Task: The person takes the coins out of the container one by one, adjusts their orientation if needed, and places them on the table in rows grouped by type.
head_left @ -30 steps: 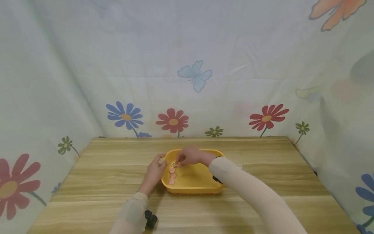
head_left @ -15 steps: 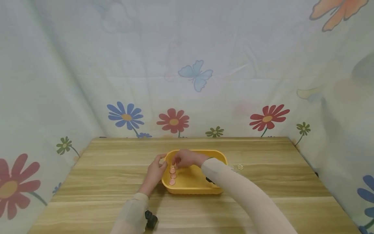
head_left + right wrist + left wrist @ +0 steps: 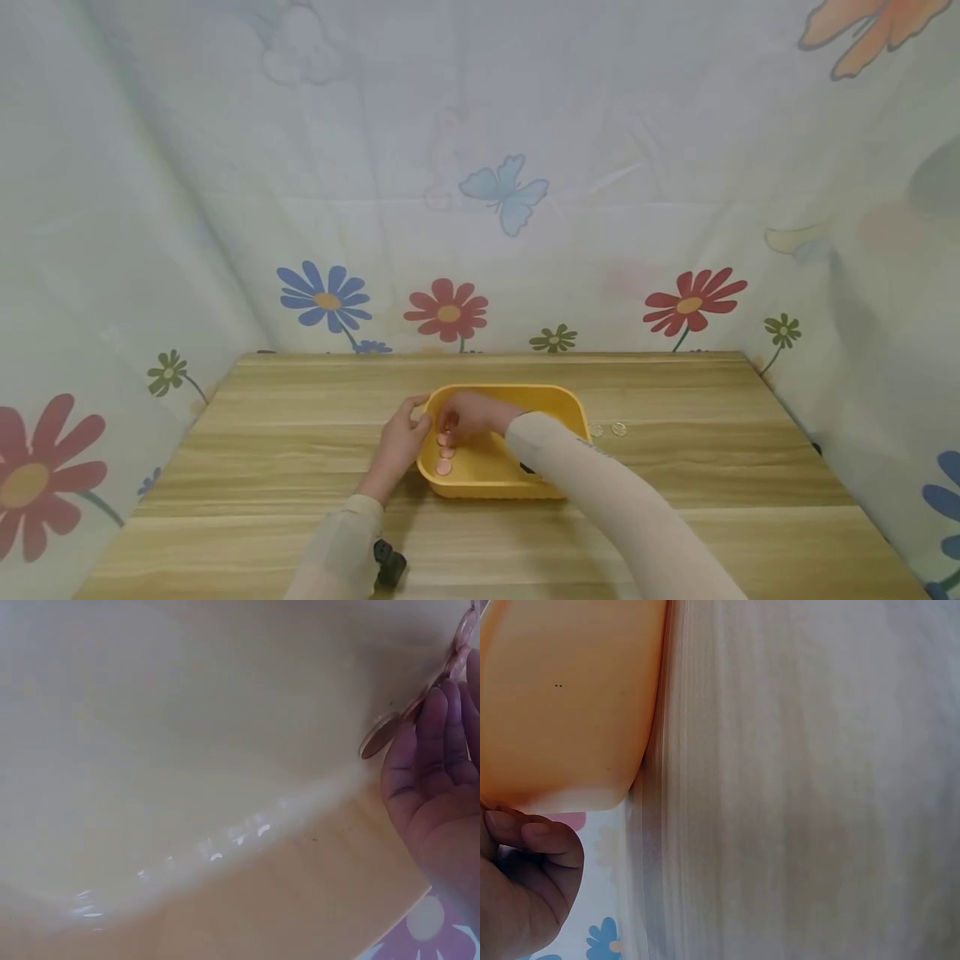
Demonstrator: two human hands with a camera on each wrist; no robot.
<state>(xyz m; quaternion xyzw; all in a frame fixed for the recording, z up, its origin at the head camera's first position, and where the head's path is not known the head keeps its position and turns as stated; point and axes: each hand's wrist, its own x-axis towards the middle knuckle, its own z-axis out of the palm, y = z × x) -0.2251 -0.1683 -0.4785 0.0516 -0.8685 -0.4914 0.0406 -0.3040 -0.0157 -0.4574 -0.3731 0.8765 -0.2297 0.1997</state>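
A yellow plastic tub (image 3: 495,490) stands on the table, holding a row of overlapping copper-coloured coins (image 3: 444,467) along its left side. My left hand (image 3: 400,437) grips the tub's left rim. In the left wrist view, the fingers (image 3: 551,836) are curled against the tub's end. My right hand (image 3: 474,414) reaches into the tub, fingertips at the far end of the row. In the right wrist view, its bent fingers pinch at the coins, partly hiding them. One coin (image 3: 379,736) leans tilted beside the fingers.
Clear, shiny round discs (image 3: 618,429) lie on the wooden table (image 3: 300,467) just right of the tub, partly behind the right sleeve (image 3: 600,492). A flower-printed cloth (image 3: 375,208) hangs behind and at both sides. A black device (image 3: 390,565) sits on the left wrist.
My right hand has shifted left and slightly nearer along the coin row. The discs right of the tub have come out from behind the right sleeve. My left hand stays on the rim.
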